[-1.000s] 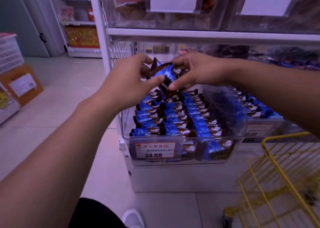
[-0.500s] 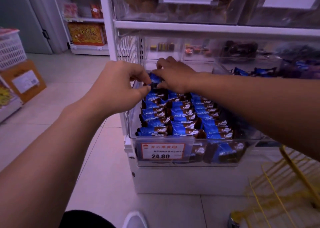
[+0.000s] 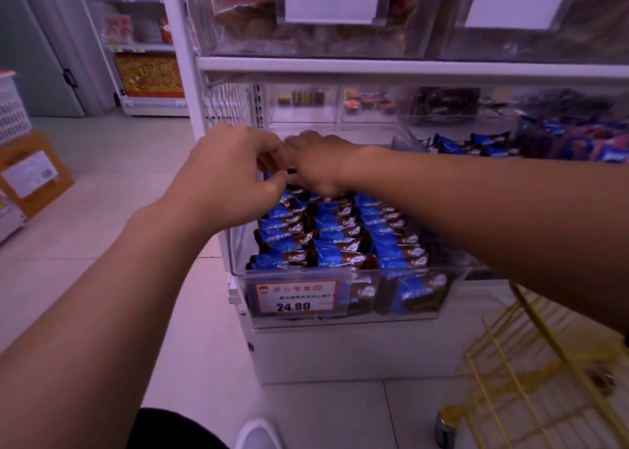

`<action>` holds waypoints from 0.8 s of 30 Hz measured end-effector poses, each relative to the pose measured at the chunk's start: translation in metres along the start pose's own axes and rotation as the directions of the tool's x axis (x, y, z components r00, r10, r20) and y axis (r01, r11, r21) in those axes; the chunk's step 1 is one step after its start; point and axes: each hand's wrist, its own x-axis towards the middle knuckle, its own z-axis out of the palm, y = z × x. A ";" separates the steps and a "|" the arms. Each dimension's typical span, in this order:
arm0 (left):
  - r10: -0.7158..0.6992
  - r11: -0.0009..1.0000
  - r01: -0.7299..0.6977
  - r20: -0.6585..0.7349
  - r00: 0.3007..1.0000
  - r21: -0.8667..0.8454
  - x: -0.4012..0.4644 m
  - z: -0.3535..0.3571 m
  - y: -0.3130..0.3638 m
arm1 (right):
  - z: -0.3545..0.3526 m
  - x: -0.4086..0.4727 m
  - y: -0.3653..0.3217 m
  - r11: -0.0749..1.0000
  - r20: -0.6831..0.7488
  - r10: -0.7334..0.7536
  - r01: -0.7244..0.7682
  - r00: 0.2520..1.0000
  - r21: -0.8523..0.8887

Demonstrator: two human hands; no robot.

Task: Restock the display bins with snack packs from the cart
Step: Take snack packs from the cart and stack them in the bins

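Note:
A clear plastic display bin [image 3: 238, 254] on the lowest shelf holds three rows of blue-and-brown snack packs [image 3: 337, 241]. Both hands are at the far end of the bin, close together. My left hand [image 3: 231, 172] pinches the dark end of a snack pack [image 3: 291, 171] between thumb and fingers. My right hand [image 3: 316, 162] is curled over the same spot, knuckles up; its fingertips are hidden, and they seem to hold the same pack. The yellow wire cart [image 3: 531, 373] stands at the lower right, blurred.
An orange price tag reading 24.80 [image 3: 296, 297] is on the bin's front. A neighbouring bin of dark blue packs [image 3: 476, 143] sits to the right. A white shelf rail [image 3: 408, 69] runs just above the hands. A cardboard box [image 3: 30, 172] and white basket [image 3: 12, 108] stand at left.
Both hands have carried the blue pack from above the bin down to its far end. The camera has swung slightly, and the cart has slid lower right.

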 end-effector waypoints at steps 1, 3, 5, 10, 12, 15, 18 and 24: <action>0.020 1.000 -0.020 -0.008 1.000 -0.014 0.002 0.000 0.006 | -0.009 -0.013 0.003 0.999 -0.015 -0.001 0.002 1.000 0.048; 0.058 0.996 -0.060 -0.042 0.997 -0.070 0.006 0.001 0.023 | -0.026 -0.051 0.014 0.996 -0.049 -0.015 0.019 0.999 0.086; 0.110 0.984 -0.119 -0.080 0.991 -0.130 0.010 0.008 0.052 | -0.041 -0.109 0.028 0.994 -0.110 -0.036 0.047 0.993 0.101; 0.525 0.830 -0.498 0.046 0.850 -0.252 0.003 0.050 0.169 | -0.060 -0.290 0.053 0.967 -0.180 0.098 -0.051 0.979 0.250; 0.679 0.728 -0.614 0.198 0.707 -0.305 -0.009 0.074 0.220 | -0.054 -0.358 0.054 0.955 -0.075 0.183 -0.160 0.980 0.248; 0.706 0.707 -0.602 0.429 0.564 -0.372 -0.038 0.109 0.267 | -0.035 -0.446 0.049 0.910 0.085 0.294 -0.306 0.952 0.281; 0.646 0.750 -0.547 0.591 0.484 -0.372 -0.059 0.134 0.275 | -0.014 -0.512 0.043 0.851 0.149 0.432 -0.457 0.889 0.259; 0.708 0.706 -0.580 0.431 0.560 -0.407 -0.050 0.147 0.286 | 0.011 -0.568 0.050 0.739 -0.062 0.670 -0.656 0.740 0.155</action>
